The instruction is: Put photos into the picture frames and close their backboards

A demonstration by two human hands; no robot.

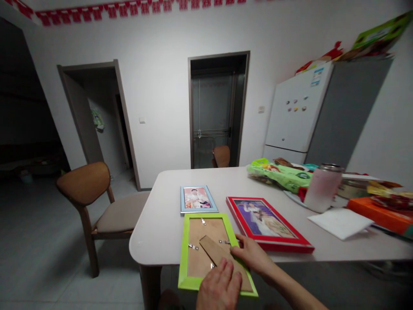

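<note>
A green photo frame [183, 262] lies face down, tilted, its near part sticking out past the table edge. Its brown backboard [201, 230] carries a brown stand leg [209, 245] and several small metal clips. My left hand [219, 284] is closed over the near end of the frame, fingers pressed on the backboard beside the leg and the lowest clip; its thumb is hard to make out. At the right side, my right hand [251, 256] grips the green edge between thumb and fingers. Its fingers under the frame are hidden.
A light blue photo frame [182, 200] and a red photo frame [271, 247] lie face up on the white table [155, 215]. Farther right are a pink bottle [322, 189], white tissue [342, 223], green bag [277, 174] and orange box [377, 215]. A chair [85, 183] stands left.
</note>
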